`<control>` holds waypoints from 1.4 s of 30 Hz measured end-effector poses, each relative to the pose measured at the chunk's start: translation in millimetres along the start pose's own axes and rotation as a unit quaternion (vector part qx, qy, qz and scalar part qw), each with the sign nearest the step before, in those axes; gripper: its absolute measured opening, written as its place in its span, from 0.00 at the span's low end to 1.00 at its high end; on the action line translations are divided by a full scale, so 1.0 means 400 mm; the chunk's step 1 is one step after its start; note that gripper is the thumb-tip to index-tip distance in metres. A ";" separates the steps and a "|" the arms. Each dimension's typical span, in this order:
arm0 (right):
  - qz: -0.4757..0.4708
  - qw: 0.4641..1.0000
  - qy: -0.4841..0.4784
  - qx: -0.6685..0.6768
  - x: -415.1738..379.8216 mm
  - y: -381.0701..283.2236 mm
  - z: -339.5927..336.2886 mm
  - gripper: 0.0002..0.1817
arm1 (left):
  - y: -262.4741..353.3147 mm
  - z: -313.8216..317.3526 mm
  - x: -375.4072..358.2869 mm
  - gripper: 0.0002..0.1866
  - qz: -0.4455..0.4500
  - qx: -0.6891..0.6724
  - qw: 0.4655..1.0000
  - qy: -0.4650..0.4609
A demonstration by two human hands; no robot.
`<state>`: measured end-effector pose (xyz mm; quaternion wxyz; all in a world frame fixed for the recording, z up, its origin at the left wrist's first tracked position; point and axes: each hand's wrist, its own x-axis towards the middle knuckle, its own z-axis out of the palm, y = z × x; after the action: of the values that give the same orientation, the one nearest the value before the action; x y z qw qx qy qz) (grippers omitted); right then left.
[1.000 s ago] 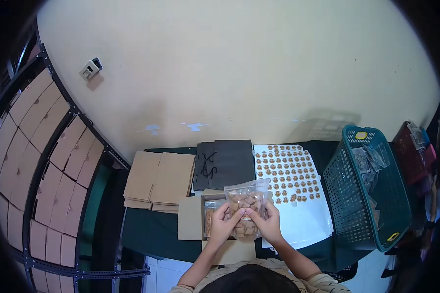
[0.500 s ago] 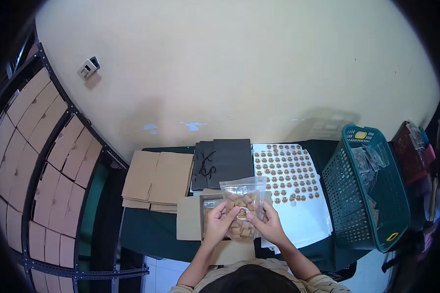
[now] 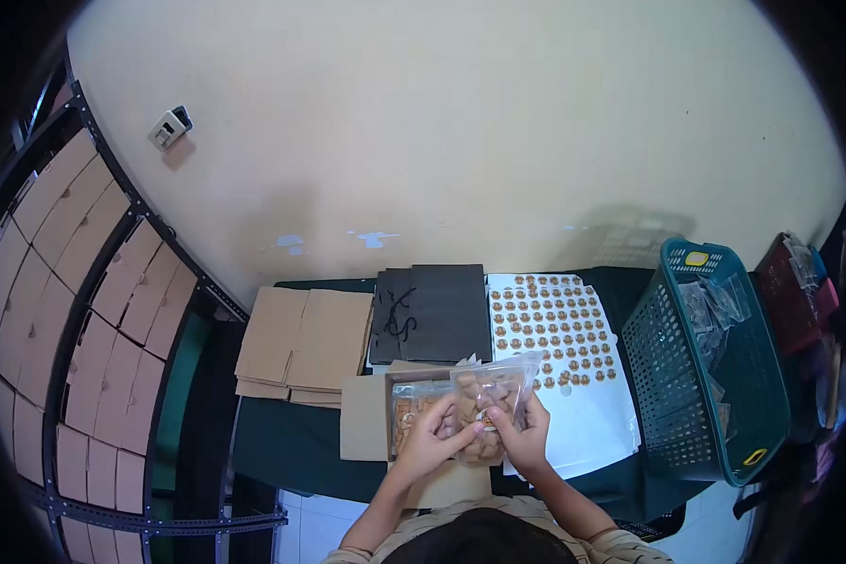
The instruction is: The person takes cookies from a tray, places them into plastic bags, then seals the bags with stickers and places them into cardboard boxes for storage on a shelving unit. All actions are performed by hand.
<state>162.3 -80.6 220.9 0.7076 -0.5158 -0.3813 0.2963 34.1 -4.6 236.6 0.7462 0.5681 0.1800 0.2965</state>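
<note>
A clear snack bag [image 3: 490, 399] filled with brown pieces is gripped from both sides, the left hand [image 3: 430, 435] closed on its left edge and the right hand [image 3: 526, 434] closed on its right. The bag is held just above an open cardboard box [image 3: 399, 414] on the dark table [image 3: 282, 442]; what seems to be another filled bag lies inside the box, though it is partly hidden by the hands. Beside the right hand a white sticker sheet [image 3: 559, 338] with rows of round labels is spread. Behind the box black paper bags [image 3: 432, 310] are stacked, with flat cardboard sheets [image 3: 305, 343] to their left. A green plastic basket [image 3: 700, 376] stands well apart on the right.
</note>
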 end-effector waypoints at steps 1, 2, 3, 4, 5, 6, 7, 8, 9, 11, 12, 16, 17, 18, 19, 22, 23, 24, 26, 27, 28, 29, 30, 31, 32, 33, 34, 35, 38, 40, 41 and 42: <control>0.001 1.000 0.000 0.000 0.001 -0.010 0.002 0.16 | 0.000 -0.002 -0.001 0.21 -0.001 0.000 1.000 0.000; 0.020 1.000 -0.009 0.022 0.005 -0.021 0.004 0.17 | 0.007 -0.001 -0.001 0.21 -0.007 0.005 1.000 0.005; 0.038 0.998 -0.018 0.043 0.009 -0.027 0.003 0.17 | 0.010 0.001 0.000 0.20 -0.013 0.010 1.000 0.010; 0.075 0.992 -0.040 0.096 0.017 -0.015 -0.003 0.17 | -0.002 -0.004 0.004 0.18 0.004 0.025 1.000 0.009; 0.074 0.992 -0.039 0.096 0.024 -0.015 -0.002 0.17 | -0.002 0.001 0.007 0.18 0.004 0.026 1.000 0.008; 0.096 0.989 -0.040 0.107 0.028 -0.015 0.000 0.16 | -0.002 0.010 0.012 0.15 0.011 0.042 0.998 0.044; 0.118 0.985 -0.042 0.117 0.030 -0.013 0.002 0.16 | -0.003 0.017 0.015 0.13 0.017 0.058 0.995 0.080; 0.091 0.990 -0.050 0.096 0.030 -0.004 0.003 0.15 | -0.067 -0.009 0.022 0.10 0.055 0.124 0.985 0.103; 0.091 0.990 -0.050 0.096 0.029 0.001 0.000 0.15 | -0.067 -0.007 0.023 0.10 0.054 0.124 0.985 0.103; 0.114 0.987 -0.056 0.100 0.028 0.007 -0.004 0.16 | -0.063 -0.006 0.025 0.09 0.077 0.170 0.973 0.136; 0.138 0.980 -0.070 0.124 0.030 0.000 -0.009 0.17 | -0.058 -0.004 0.027 0.09 0.077 0.170 0.973 0.137; 0.182 0.958 -0.101 0.197 0.040 0.001 -0.017 0.20 | -0.036 0.014 0.034 0.08 0.070 0.089 0.986 0.124; 0.181 0.958 -0.100 0.198 0.040 -0.002 -0.017 0.20 | -0.041 0.020 0.037 0.07 0.082 0.073 0.983 0.147; 0.175 0.965 -0.100 0.166 0.039 -0.007 -0.016 0.21 | -0.045 0.023 0.040 0.07 0.094 0.057 0.979 0.170; 0.169 0.971 -0.100 0.134 0.039 -0.010 -0.015 0.22 | -0.055 0.013 0.040 0.07 0.095 0.057 0.979 0.169; 0.112 0.983 -0.116 0.091 0.025 0.007 -0.003 0.24 | -0.070 -0.024 0.034 0.08 0.070 0.150 0.974 0.154; 0.113 0.983 -0.115 0.090 0.026 0.009 -0.005 0.24 | -0.067 -0.022 0.036 0.08 0.069 0.150 0.974 0.154; 0.120 0.981 -0.117 0.098 0.028 0.011 -0.007 0.26 | -0.057 -0.017 0.038 0.09 0.056 0.096 0.983 0.144; 0.126 0.979 -0.119 0.107 0.031 0.010 -0.008 0.27 | -0.037 -0.011 0.038 0.10 0.043 0.042 0.989 0.134; 0.124 0.980 -0.112 0.106 0.030 0.008 -0.007 0.26 | -0.028 -0.009 0.037 0.12 0.050 0.041 0.991 0.115; 0.122 0.982 -0.104 0.104 0.030 0.007 -0.007 0.25 | -0.022 -0.009 0.036 0.14 0.057 0.040 0.993 0.095; 0.121 0.982 -0.104 0.104 0.031 0.007 -0.009 0.25 | -0.027 -0.017 0.034 0.14 0.057 0.040 0.993 0.095; 0.141 0.979 -0.099 0.112 0.032 0.007 -0.011 0.25 | -0.034 -0.028 0.029 0.16 0.042 0.083 0.993 0.078; 0.161 0.975 -0.093 0.120 0.033 0.007 -0.011 0.25 | -0.037 -0.033 0.027 0.17 0.028 0.127 0.990 0.062; 0.161 0.975 -0.095 0.120 0.034 0.011 -0.011 0.25 | -0.038 -0.031 0.027 0.17 0.028 0.127 0.989 0.063; 0.140 0.980 -0.091 0.106 0.033 0.017 -0.009 0.24 | -0.034 -0.026 0.026 0.18 0.028 0.094 0.993 0.062; 0.119 0.985 -0.086 0.093 0.033 0.021 -0.008 0.22 | -0.032 -0.023 0.025 0.19 0.027 0.061 0.996 0.060; 0.119 0.985 -0.087 0.093 0.033 0.021 -0.009 0.22 | -0.032 -0.024 0.023 0.19 0.027 0.061 0.996 0.061; 0.139 0.982 -0.077 0.102 0.035 0.020 -0.013 0.22 | -0.031 -0.033 0.019 0.19 0.007 0.066 0.997 0.048; 0.105 0.988 -0.087 0.070 0.034 0.019 -0.014 0.22 | -0.026 -0.044 0.024 0.19 -0.002 0.030 1.000 0.006; 0.104 0.988 -0.087 0.070 0.032 0.023 -0.013 0.22 | -0.027 -0.043 0.025 0.19 -0.002 0.030 1.000 0.006; 0.102 0.989 -0.080 0.069 0.029 0.030 -0.012 0.21 | -0.030 -0.040 0.027 0.19 -0.009 0.003 1.000 0.024</control>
<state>172.1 -70.1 211.5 0.6748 -0.4770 -0.3604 0.4328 35.4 12.0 221.4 0.7425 0.5618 0.2034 0.3028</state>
